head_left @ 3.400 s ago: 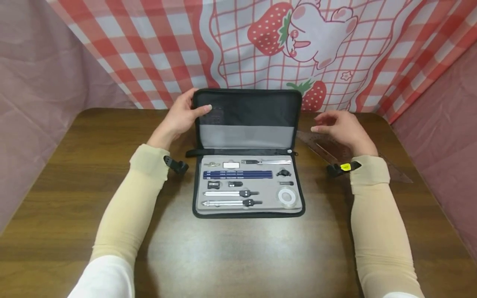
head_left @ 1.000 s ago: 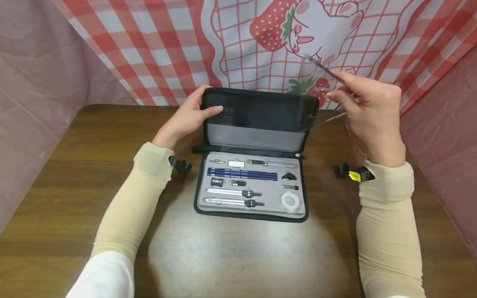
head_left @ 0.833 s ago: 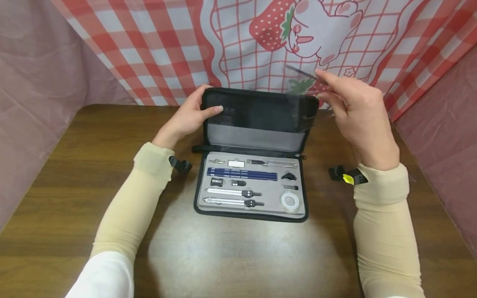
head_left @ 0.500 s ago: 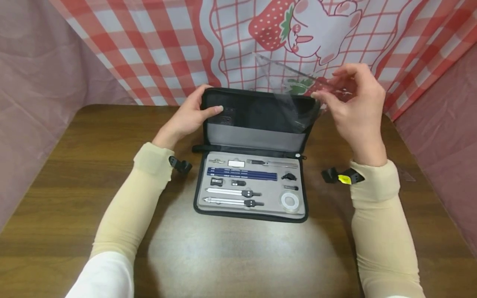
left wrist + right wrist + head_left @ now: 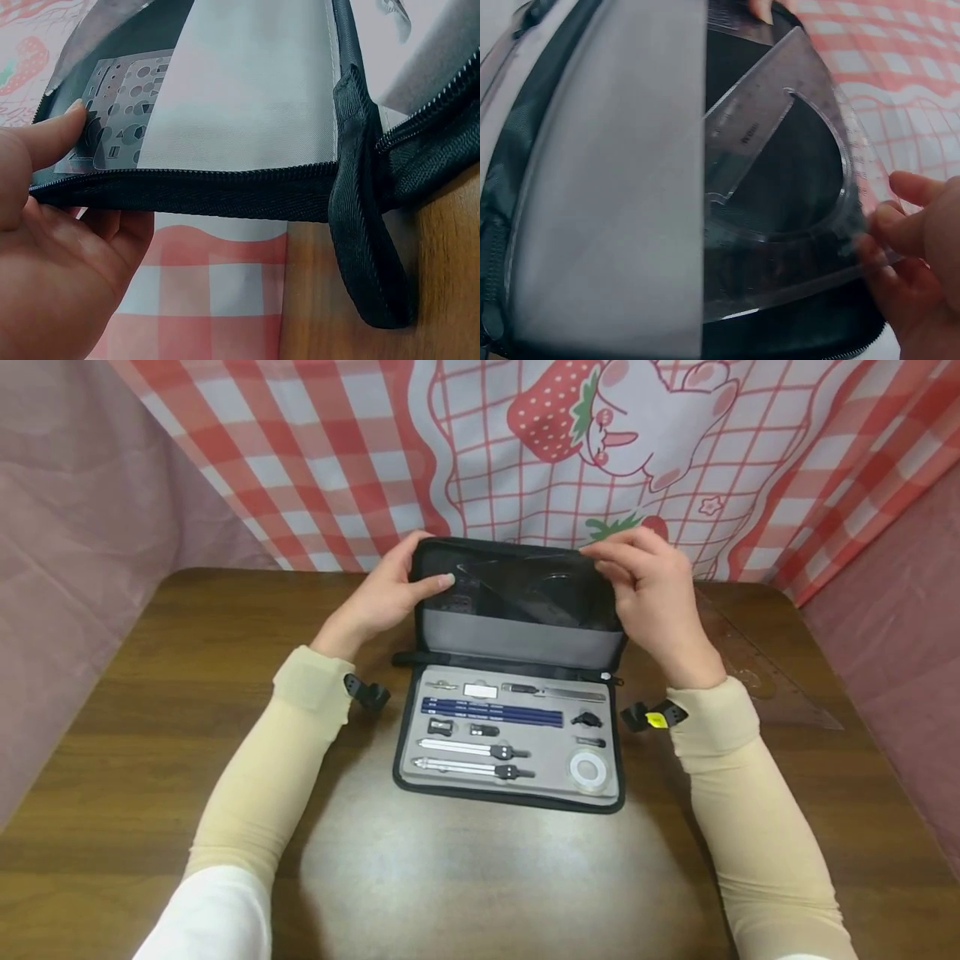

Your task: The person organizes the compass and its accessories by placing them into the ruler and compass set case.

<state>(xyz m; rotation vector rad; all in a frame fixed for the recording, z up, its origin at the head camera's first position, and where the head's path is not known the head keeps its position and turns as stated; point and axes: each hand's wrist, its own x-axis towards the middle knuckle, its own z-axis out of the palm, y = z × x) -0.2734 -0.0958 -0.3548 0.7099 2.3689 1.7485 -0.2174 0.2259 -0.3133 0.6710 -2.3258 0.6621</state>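
A black zip case (image 5: 517, 647) lies unfolded on the table, its lid raised. My left hand (image 5: 386, 593) grips the lid's upper left edge, thumb on the inner face. My right hand (image 5: 652, 597) pinches the edge of a clear set square (image 5: 769, 90) with a rounded cutout, near the lid's upper right. The set square lies along the lid's inside, its lower part behind the grey pocket (image 5: 622, 180) in the right wrist view. A clear shape template (image 5: 124, 105) sticks out of the pocket beside my left thumb.
In the case's tray sit blue pencils (image 5: 491, 712), two compasses (image 5: 472, 768), a sharpener (image 5: 440, 727), a white eraser (image 5: 480, 691) and a round white disc (image 5: 588, 770). Another clear set square (image 5: 780, 672) lies on the table at right. A checked cloth (image 5: 315, 468) hangs behind.
My right hand has lifted a set square from the table at right, carried it leftward and lowered it against the lid's inside. My left hand keeps its grip; the lid has shifted slightly right.
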